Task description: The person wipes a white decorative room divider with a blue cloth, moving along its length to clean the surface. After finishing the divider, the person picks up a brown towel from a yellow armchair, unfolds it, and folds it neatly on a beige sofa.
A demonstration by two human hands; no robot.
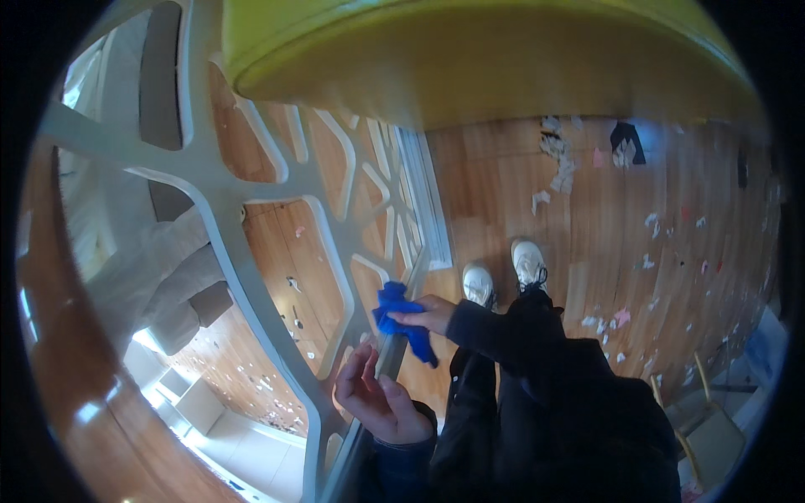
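Observation:
A crumpled blue cloth (396, 317) is pinched in my right hand (431, 314), pressed against the edge of a white lattice screen (229, 251). One end of the cloth hangs down beside that edge. Closer to my body, my left hand (383, 396) holds nothing. Its palm is turned up, its fingers are loosely curled, and their tips lie close to the screen; whether they touch it I cannot tell. The screen has large irregular cut-outs through which the floor shows.
A yellow padded surface (471, 69) juts across the top. Paper scraps (556, 157) litter the wood floor (490, 182) around my white shoes (528, 261). Beyond the screen are draped pale fabric (113, 251) and a white box-like unit (195, 405). A chair (710, 440) stands at lower right.

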